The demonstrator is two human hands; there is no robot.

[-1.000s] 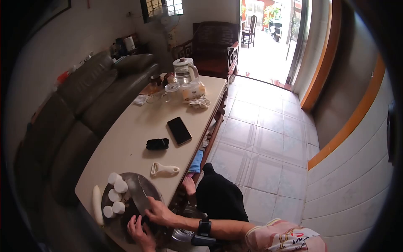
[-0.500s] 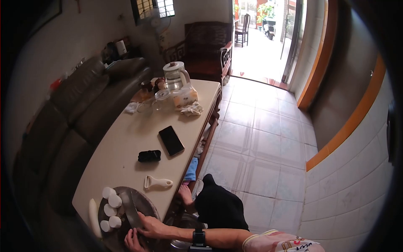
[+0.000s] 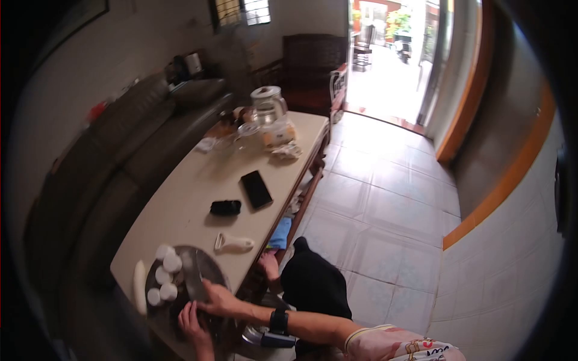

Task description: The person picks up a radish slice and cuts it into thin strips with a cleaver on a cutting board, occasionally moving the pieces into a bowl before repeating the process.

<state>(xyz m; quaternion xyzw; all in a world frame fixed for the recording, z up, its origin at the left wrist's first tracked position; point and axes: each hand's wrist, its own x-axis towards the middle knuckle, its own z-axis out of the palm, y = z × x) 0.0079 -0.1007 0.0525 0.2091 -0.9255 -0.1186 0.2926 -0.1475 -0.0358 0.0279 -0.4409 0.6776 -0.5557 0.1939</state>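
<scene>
My right hand (image 3: 221, 299), with a dark watch on its wrist, is closed around a broad-bladed kitchen knife (image 3: 193, 275). The blade lies over a round dark cutting board (image 3: 212, 265) at the table's near end. Just below it, my left hand (image 3: 194, 325) rests close to the knife, fingers apart, with no held thing visible; its fingertips are blurred. Several thick white pieces of a peeled vegetable (image 3: 172, 263) stand on the board's left side. A long peeled white vegetable (image 3: 139, 286) lies along the board's left edge. Beyond the board is a white peeler (image 3: 235, 243).
On the table (image 3: 180, 207) are a phone (image 3: 257, 189), a black pouch-like item (image 3: 226, 208), a tissue pack (image 3: 280, 132) and a glass kettle (image 3: 266, 105). A leather sofa (image 3: 132, 144) runs along the left. A metal bowl (image 3: 254, 334) sits below the table edge.
The view has swung, so the table's far items sit further right. My left hand has come up nearer the knife, and more of its forearm shows. My right hand keeps holding the knife.
</scene>
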